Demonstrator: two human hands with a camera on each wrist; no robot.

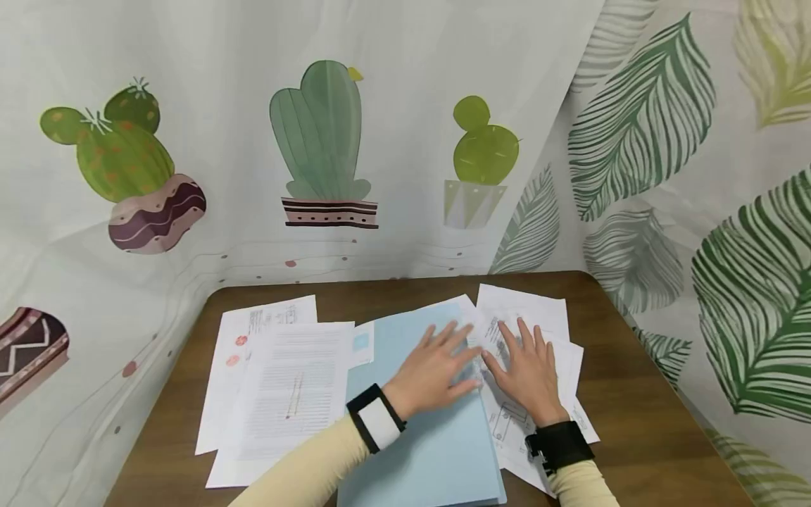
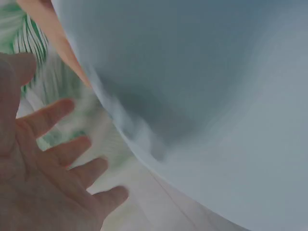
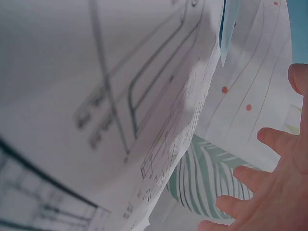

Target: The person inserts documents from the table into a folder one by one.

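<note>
A light blue folder [image 1: 431, 458] lies in the middle of the table, with white paper showing along its far edge. Over its right half is my left hand [image 1: 431, 372], fingers spread and straight; the left wrist view has the same hand [image 2: 53, 168] beside the folder's blue cover [image 2: 216, 96]. My right hand [image 1: 531, 372], fingers extended, is over several white sheets [image 1: 567, 373] with printed line drawings to the right of the folder. In the right wrist view those drawings [image 3: 144, 106] appear close up, beside the hand [image 3: 279, 183]. Neither hand grips anything; whether the palms touch is unclear.
Several printed sheets [image 1: 285, 394] overlap at the left, and one under them bears red round stamps [image 1: 241, 341]. A small white card with a blue square [image 1: 361, 343] pokes out by the folder. Behind the brown table [image 1: 633, 422] hangs a patterned curtain [image 1: 405, 141].
</note>
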